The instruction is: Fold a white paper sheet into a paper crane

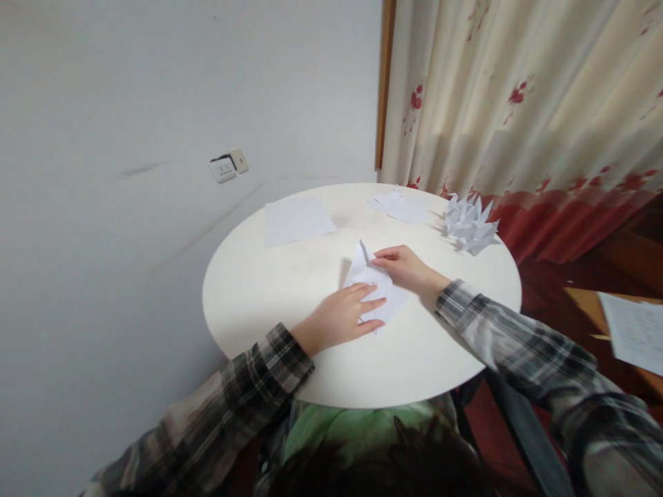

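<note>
A partly folded white paper lies near the middle of the round white table. My left hand rests flat on its near part, fingers stretched out and pressing it down. My right hand pinches the paper's far right edge, where one pointed flap stands up. Both arms wear plaid sleeves.
A flat white sheet lies at the back left of the table, and another crumpled sheet at the back. Several folded paper shapes sit at the back right by the curtain. A wooden surface with a printed page is at the right.
</note>
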